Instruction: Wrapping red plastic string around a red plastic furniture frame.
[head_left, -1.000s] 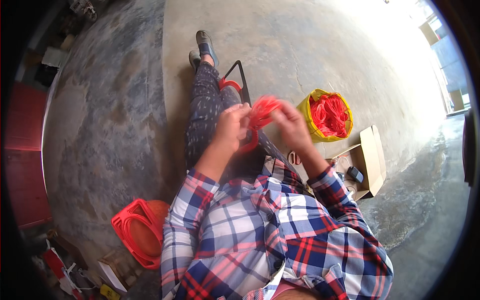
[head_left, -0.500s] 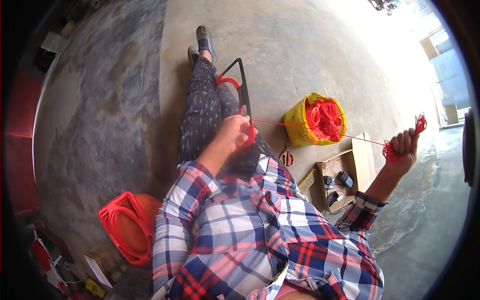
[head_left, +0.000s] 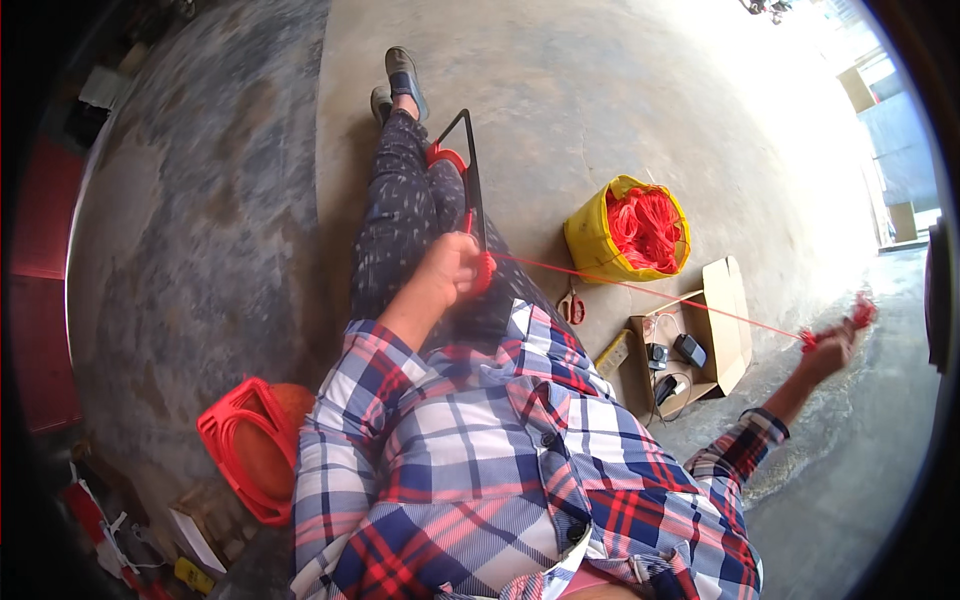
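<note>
I sit on a concrete floor with my legs stretched out. A black metal frame lies along my lap, with red cord wound on it. My left hand is closed on the frame and the red knot at its side. A taut red cord runs from there to my right hand, which is stretched far out to the right and closed on the cord and a small red bundle.
A yellow bag full of red cord stands to the right of my legs. Red-handled scissors and an open cardboard box with small dark items lie beside it. A red plastic frame rests on the floor at my left.
My right hand has pulled away from my left, first out to the right, then further out and lower, drawing the red cord taut. My left hand stays at the frame.
</note>
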